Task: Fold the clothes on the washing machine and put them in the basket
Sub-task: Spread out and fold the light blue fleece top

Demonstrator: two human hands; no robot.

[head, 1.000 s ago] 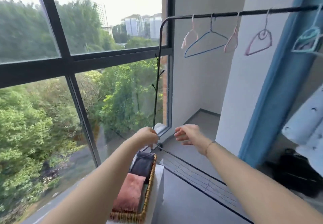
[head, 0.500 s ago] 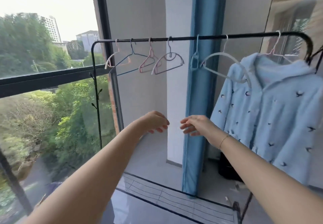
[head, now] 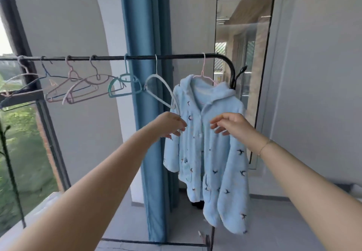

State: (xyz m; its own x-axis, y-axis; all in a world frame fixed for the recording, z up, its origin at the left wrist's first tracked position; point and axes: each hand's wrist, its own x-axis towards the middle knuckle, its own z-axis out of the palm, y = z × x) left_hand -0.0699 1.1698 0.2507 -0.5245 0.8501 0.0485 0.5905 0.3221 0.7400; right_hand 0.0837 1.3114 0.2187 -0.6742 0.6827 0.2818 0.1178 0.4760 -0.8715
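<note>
A light blue fleece jacket (head: pixel 219 158) printed with small dark birds hangs on a pink hanger (head: pixel 204 72) at the right end of a black clothes rail (head: pixel 176 56). Both my arms reach out at chest height in front of it. My left hand (head: pixel 171 124) is at the jacket's left front edge, beside the lower tip of an empty white hanger (head: pixel 156 79), its fingers loosely bent. My right hand (head: pixel 230 125) hovers in front of the jacket's right chest with relaxed fingers and holds nothing. The basket is out of view.
Several empty hangers (head: pixel 84 88) hang along the rail to the left. A blue curtain (head: pixel 145 25) hangs behind the rail, with a glass door (head: pixel 242 35) to its right. A large window (head: pixel 21 143) fills the left side. The rack's base bar (head: pixel 152 242) crosses the floor below.
My view has swung right, from the window and the basket to the clothes rail. Both hands have moved with it and now sit right in front of the blue jacket.
</note>
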